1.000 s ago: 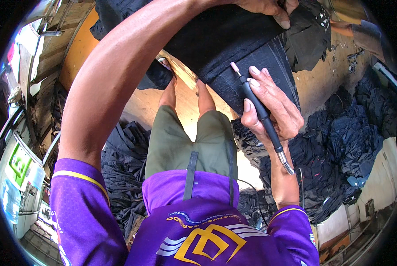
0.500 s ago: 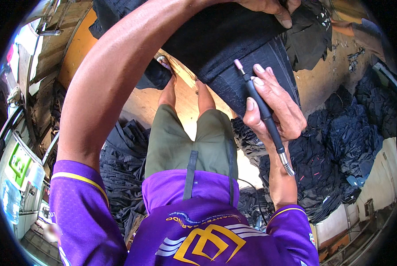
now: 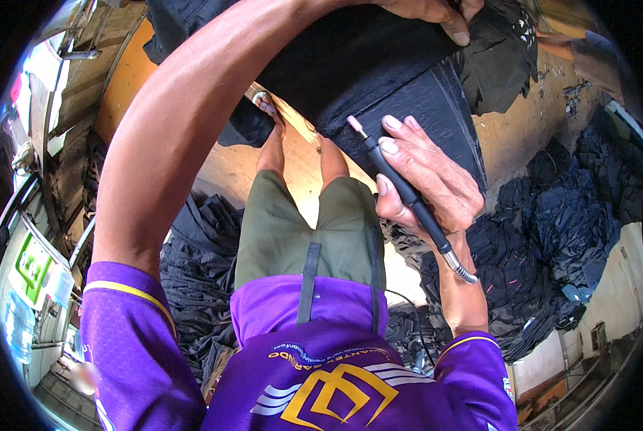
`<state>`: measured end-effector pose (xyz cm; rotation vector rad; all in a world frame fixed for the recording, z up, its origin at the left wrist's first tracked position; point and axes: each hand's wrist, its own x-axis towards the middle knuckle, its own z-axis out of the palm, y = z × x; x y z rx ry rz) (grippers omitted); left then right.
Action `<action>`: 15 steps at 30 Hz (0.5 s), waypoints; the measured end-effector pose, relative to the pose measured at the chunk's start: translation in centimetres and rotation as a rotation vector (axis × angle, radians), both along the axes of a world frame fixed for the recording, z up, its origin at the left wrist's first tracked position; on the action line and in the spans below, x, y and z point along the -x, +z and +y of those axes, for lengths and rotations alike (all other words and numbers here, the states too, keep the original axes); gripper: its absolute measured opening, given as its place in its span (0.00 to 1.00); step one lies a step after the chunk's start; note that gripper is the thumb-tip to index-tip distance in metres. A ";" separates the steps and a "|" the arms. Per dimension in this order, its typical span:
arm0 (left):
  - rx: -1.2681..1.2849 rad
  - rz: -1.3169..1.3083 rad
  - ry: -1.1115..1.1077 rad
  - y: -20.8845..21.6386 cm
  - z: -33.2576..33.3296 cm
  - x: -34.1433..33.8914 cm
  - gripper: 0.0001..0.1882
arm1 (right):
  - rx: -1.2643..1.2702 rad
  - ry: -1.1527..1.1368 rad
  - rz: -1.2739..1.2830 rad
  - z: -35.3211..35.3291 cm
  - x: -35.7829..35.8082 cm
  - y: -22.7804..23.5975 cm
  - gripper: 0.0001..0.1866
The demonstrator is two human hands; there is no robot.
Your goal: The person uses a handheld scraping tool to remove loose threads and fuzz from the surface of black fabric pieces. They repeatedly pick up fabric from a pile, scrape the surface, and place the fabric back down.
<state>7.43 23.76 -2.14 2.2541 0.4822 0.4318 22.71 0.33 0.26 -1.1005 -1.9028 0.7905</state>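
A black denim garment [image 3: 343,65] hangs in front of me, its folded dark panel spread across the upper middle. My left hand [image 3: 436,16], at the top edge, is closed on the cloth, with its thumb pressed near a fold; part of the hand is cut off by the frame. In my right hand [image 3: 447,179] is a black pen-shaped rotary grinder handpiece [image 3: 411,192], with a springy metal sleeve at its back end. Its small pinkish grinding tip [image 3: 355,123] points up and left at the denim, by a seam or fold. Whether it touches is unclear.
Piles of dark garments [image 3: 572,208] lie on the right, with another heap [image 3: 199,266] on the left. At the upper right a person's arm [image 3: 557,46] shows beside dark cloth [image 3: 497,65]. A thin black cable [image 3: 420,327] runs down beside my right hip.
My right hand has shifted the grinder handpiece left and slightly down across the denim. The left hand stays on the cloth, almost unmoved.
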 end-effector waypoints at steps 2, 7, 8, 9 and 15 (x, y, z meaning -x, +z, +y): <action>-0.040 -0.039 -0.003 -0.6 -0.1 -0.2 0.12 | -0.014 -0.057 -0.009 -0.1 -0.1 -0.1 0.15; 0.335 -0.114 0.071 0.0 -1.8 -0.1 0.11 | 0.003 -0.321 0.046 -0.5 -2.0 1.0 0.19; -0.311 -0.029 0.064 0.7 -1.9 1.3 0.13 | 0.049 -0.400 0.046 -0.5 -2.4 1.2 0.19; -0.429 -0.069 0.228 1.7 -3.5 2.8 0.16 | 0.092 -0.410 0.035 -0.4 -2.8 1.4 0.19; 0.551 -0.385 1.779 2.3 -22.5 6.2 0.37 | 0.027 -0.228 -0.025 -0.3 -2.0 1.3 0.17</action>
